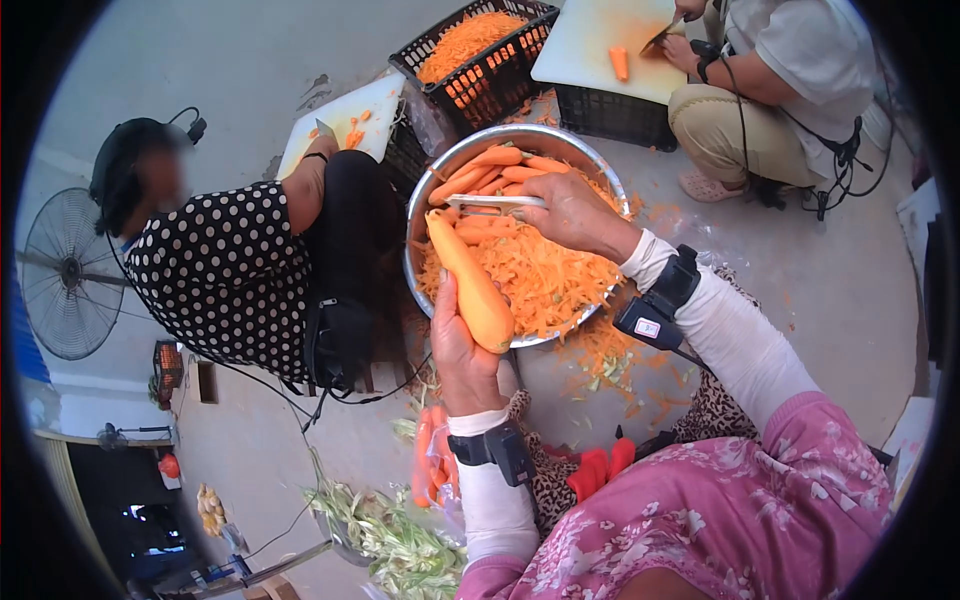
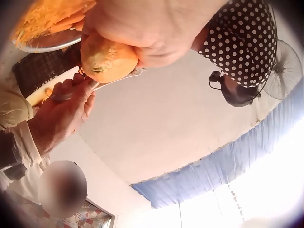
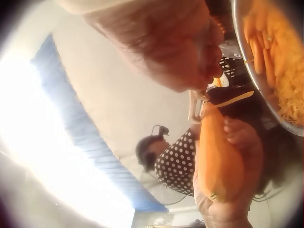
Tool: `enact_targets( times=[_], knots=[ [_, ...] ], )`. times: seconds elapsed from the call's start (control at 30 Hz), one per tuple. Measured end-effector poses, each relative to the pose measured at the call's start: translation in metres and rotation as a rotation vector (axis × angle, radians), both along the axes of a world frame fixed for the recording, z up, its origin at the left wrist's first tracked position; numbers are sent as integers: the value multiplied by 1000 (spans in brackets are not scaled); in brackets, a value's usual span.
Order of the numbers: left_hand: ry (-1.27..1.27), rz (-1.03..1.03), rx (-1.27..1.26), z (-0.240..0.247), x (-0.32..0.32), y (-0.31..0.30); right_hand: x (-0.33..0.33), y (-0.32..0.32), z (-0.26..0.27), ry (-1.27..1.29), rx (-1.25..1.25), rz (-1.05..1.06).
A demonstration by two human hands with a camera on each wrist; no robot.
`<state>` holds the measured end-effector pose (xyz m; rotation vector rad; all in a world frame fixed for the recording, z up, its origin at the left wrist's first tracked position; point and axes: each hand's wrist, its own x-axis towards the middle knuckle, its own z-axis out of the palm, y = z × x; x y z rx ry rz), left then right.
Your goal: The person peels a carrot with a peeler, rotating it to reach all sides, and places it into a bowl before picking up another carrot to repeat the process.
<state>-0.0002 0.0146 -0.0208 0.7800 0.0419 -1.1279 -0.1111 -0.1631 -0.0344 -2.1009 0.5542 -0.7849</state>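
Observation:
Tilted over the basin, a thick peeled carrot (image 1: 468, 280) is held by my left hand (image 1: 465, 345), its wide end toward me. My fingers and thumb wrap round its lower part. My right hand (image 1: 575, 212) grips a pale-handled peeler (image 1: 510, 201), whose head is at the carrot's narrow far end. In the right wrist view a thin strip of peel (image 3: 235, 99) sticks out beside that tip. The left wrist view shows the carrot's blunt end (image 2: 110, 64) with a greenish stem scar. Beneath both hands, the metal basin (image 1: 412, 240) holds whole carrots (image 1: 490, 165) and a heap of peelings (image 1: 550, 280).
A person in a polka-dot top (image 1: 225, 255) sits left by a cutting board (image 1: 370, 105). Another person (image 1: 790, 90) cuts at a second board (image 1: 590, 40). A black crate (image 1: 470, 100) holds shredded carrot. Bagged carrots (image 1: 430, 455) and pale green leaves (image 1: 390, 540) lie on the floor.

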Motion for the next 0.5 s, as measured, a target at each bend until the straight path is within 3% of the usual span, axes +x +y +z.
enact_targets(
  times=[0.07, 0.13, 0.2, 0.23, 0.43, 0.5],
  knots=[
    [-28, 16, 25, 3, -2, -1, 1, -4, -3, -16, -87, -123],
    [52, 17, 29, -5, 4, 0, -5, 16, 22, -90, 29, -93],
    [77, 11, 0, -10, 6, 1, -7, 33, 33, 83, 298, -28],
    [136, -5, -17, -12, 7, 1, -5, 40, 33, 73, 298, -19],
    [224, 80, -88, -6, 7, -6, 16, 55, 36, -202, 375, 117],
    [175, 116, -181, 7, -1, -9, 13, 59, 54, -296, 958, 227]
  ],
)
